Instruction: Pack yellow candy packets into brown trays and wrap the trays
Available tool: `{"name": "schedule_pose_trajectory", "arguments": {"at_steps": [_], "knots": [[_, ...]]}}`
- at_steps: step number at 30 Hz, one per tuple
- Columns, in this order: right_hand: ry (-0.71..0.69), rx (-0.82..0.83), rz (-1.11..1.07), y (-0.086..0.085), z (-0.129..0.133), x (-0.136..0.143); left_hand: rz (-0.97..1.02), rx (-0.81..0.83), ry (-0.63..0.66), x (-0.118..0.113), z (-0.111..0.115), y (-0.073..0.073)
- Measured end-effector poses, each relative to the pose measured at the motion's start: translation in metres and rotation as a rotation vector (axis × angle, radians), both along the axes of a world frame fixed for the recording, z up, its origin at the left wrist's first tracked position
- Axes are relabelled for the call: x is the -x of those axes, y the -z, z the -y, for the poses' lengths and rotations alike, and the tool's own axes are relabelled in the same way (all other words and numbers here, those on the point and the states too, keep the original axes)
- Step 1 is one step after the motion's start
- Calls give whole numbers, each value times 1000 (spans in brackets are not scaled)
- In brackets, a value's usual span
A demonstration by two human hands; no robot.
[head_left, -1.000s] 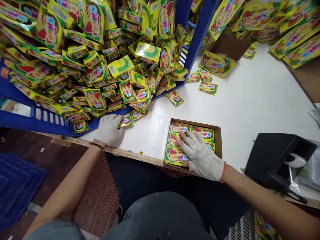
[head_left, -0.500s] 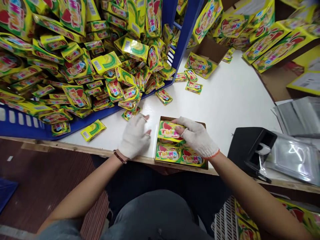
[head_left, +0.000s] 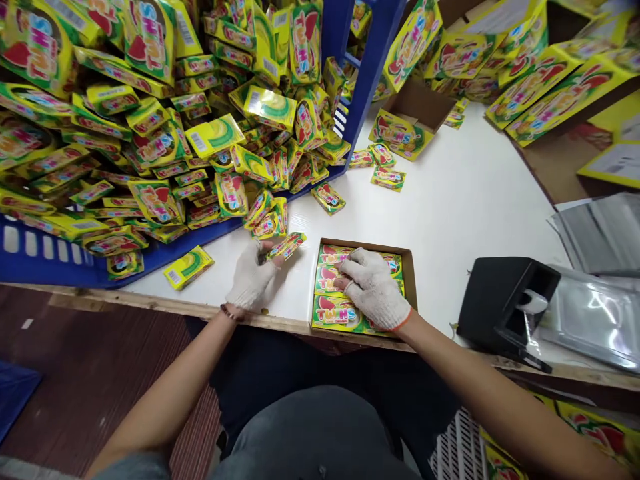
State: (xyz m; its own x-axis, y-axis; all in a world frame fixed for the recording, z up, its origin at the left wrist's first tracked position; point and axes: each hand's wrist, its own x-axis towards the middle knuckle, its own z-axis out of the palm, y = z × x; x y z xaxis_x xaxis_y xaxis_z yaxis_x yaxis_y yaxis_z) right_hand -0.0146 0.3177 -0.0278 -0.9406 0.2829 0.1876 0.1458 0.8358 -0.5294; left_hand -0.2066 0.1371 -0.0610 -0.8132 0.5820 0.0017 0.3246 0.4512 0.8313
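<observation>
Pinching a small packet (head_left: 287, 247) above the white worktop's (head_left: 450, 193) near edge, the left hand (head_left: 250, 275) is working beside a blue crate (head_left: 373, 73); the right hand (head_left: 375, 287) is spreading over an open carton (head_left: 411, 280).

And the left hand (head_left: 250, 273), gloved, pinches a small packet (head_left: 287, 247) at nine o'clock from the shallow box (head_left: 410, 283)! The right hand (head_left: 375, 287), gloved too, lies over the rows of packets inside that box. Up at ten o'clock, the blue crate (head_left: 367, 87) is heaped with more packets. A tipped carton (head_left: 403, 137) sits at one o'clock on the white table (head_left: 450, 200), and there's the black tape dispenser (head_left: 493, 303), right at three!
</observation>
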Motion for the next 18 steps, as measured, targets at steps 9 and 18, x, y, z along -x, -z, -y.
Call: {"name": "schedule_pose_trajectory", "arguments": {"at_steps": [9, 18], "knots": [[193, 784, -209, -41, -1, 10, -546, -272, 369, -78, -25, -47], [-78, 214, 493, -54, -83, -18, -569, 206, 407, 26, -37, -12]]}}
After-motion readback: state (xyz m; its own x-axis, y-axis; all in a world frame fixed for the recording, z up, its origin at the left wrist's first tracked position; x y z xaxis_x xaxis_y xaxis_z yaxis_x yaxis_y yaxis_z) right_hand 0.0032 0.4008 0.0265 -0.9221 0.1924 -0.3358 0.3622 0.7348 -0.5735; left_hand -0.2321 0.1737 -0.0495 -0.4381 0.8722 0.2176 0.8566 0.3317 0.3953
